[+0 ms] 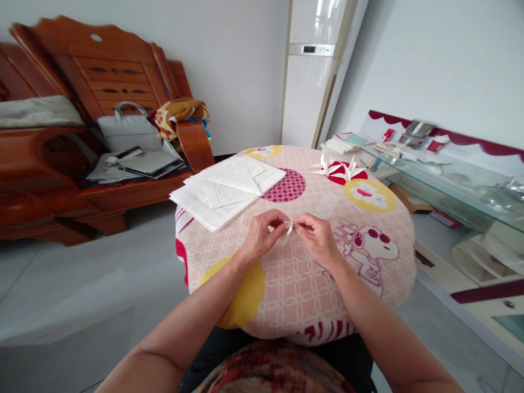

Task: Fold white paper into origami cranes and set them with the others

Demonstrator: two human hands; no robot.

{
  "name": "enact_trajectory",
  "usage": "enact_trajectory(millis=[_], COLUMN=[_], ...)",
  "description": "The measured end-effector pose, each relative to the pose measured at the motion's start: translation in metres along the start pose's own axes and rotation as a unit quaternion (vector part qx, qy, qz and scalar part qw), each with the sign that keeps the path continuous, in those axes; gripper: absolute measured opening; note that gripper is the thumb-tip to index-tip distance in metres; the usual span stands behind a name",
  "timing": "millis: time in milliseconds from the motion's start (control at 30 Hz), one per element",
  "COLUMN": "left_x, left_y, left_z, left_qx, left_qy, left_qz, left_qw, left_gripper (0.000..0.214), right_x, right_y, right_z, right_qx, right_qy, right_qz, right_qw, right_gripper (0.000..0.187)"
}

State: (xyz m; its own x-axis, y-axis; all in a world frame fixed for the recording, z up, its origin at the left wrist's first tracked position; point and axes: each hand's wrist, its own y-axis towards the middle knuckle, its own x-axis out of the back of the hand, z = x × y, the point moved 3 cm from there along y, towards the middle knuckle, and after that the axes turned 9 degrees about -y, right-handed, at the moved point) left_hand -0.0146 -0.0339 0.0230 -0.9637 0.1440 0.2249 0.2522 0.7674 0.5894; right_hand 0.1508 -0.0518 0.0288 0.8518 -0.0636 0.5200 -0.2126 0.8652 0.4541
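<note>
Over the middle of the round table, my left hand (266, 232) and my right hand (316, 233) meet fingertip to fingertip. Both pinch a small piece of folded white paper (290, 227), the left on one side and the right on the other. Fingers cover much of it, so its full shape is hidden. Beyond my right hand stand folded paper cranes (350, 170), white with pointed wings. To the far left of my hands lies a stack of written paper sheets (221, 218), with a folded sheet (233, 188) on top.
A patterned pink cloth (282, 289) covers the table. On the right, a glass-topped cabinet (450, 183) bears a paper pile (341, 143) and small items. A wooden sofa (110, 60) with a grey bag (129, 131) stands on the left. A tall white air conditioner (305, 98) is behind.
</note>
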Motion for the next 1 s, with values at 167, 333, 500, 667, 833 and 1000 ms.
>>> enact_trajectory(millis=[167,333,500,667,833,1000], left_x=[0.003,0.003,0.003,0.003,0.001,-0.002], left_y=[0.002,0.004,0.003,0.003,0.002,0.000], left_z=[0.003,0.003,0.002,0.000,-0.001,-0.002], left_qx=[-0.006,-0.019,-0.022,-0.001,0.012,-0.003], left_qy=[-0.024,-0.057,-0.032,-0.008,-0.018,0.005], left_qz=[0.007,0.067,0.044,0.008,-0.006,-0.021], left_qw=[1.000,0.996,0.998,1.000,1.000,1.000], left_gripper=[0.023,0.036,0.030,0.020,0.017,0.016], right_x=[0.003,0.001,-0.003,-0.006,-0.007,-0.009], right_y=[0.001,0.001,0.001,0.002,0.002,0.001], right_z=[0.002,0.000,-0.007,-0.012,-0.010,-0.012], right_qx=[0.015,0.009,-0.022,-0.050,-0.060,-0.089], right_qy=[0.003,0.023,0.068,0.097,0.106,0.125], right_qz=[0.017,0.031,0.017,0.008,0.030,0.046], right_qw=[1.000,0.999,0.997,0.994,0.992,0.987], right_gripper=[0.010,0.012,0.011,0.015,0.021,0.032])
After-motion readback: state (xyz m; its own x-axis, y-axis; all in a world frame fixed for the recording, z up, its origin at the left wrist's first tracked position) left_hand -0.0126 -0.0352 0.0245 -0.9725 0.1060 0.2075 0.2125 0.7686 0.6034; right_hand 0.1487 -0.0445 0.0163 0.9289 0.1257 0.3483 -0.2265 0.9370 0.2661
